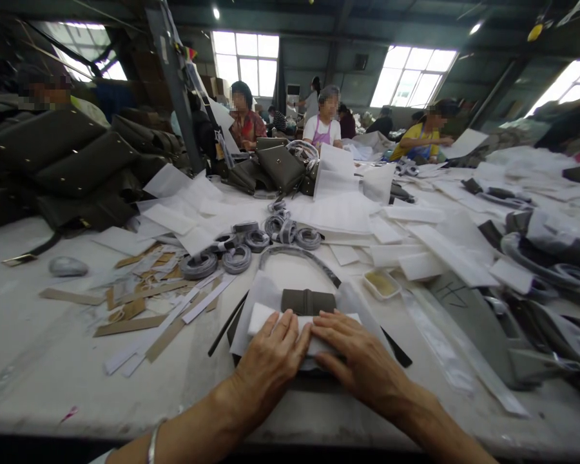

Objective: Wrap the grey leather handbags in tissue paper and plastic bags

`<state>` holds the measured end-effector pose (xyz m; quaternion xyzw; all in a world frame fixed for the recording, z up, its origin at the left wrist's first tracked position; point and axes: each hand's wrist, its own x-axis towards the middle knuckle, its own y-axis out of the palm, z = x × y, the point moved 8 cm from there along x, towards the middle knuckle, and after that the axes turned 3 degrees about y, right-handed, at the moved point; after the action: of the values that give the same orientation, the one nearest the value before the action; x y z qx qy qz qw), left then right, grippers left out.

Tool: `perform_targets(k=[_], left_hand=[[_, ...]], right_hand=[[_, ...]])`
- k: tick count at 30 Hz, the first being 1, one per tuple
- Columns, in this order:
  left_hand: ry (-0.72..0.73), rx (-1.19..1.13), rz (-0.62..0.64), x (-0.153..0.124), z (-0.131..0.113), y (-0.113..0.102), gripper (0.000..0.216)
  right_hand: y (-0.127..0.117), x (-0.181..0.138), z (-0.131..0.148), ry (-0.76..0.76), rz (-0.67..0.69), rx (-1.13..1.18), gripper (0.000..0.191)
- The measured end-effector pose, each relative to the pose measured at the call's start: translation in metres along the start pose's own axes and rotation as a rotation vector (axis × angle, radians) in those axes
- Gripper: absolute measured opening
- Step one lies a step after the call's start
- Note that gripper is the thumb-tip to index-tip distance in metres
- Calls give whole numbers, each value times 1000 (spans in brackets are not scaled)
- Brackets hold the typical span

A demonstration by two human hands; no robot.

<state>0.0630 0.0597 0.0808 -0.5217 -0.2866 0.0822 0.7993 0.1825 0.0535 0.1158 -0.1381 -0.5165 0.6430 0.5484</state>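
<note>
My left hand (275, 348) lies with its fingers stretched out on a folded white foam sheet (260, 316). From the other side, my right hand (360, 351) rests on the same sheet, its fingers extended and the fingertips of both hands almost meeting. Just beyond the fingers a dark olive leather-like piece (309, 301) with a raised middle band shows. Translucent white wrapping paper (241, 335) spreads beneath. Narrow dark straps (397, 348) stick out on both sides. A curved, wrapped bag handle (297, 250) arches behind. Most of what lies under my hands is hidden.
Coiled, wrapped straps (236, 259) lie ahead, with paper and cardboard strips (130, 325) to the left. A small plastic tub (381, 283) and white sheets (444, 254) are at right. Dark bags (43, 151) pile up at left. Several people work across the table.
</note>
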Motion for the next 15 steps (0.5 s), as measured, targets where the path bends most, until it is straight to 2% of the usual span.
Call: perform_targets(k=[2,4,9,12,15], left_hand=[[-4,-91,-25,-2,4,2,37],[-11,-237,-12,-4,11,2,40],[-41,-628,33,-11,26,0,56],[-55,-674,5,-14,26,0,58],[-66,-685,42,-14,21,1,54]], right_hand=[[14,-3,-4,15,64,-65,44],[21,-5,-8,27,73,-87,44],[23,-8,-9,12,23,-89,37],[25,-10,-4,-19,-21,-146,37],[30,-12,1,-48,11,-206,39]])
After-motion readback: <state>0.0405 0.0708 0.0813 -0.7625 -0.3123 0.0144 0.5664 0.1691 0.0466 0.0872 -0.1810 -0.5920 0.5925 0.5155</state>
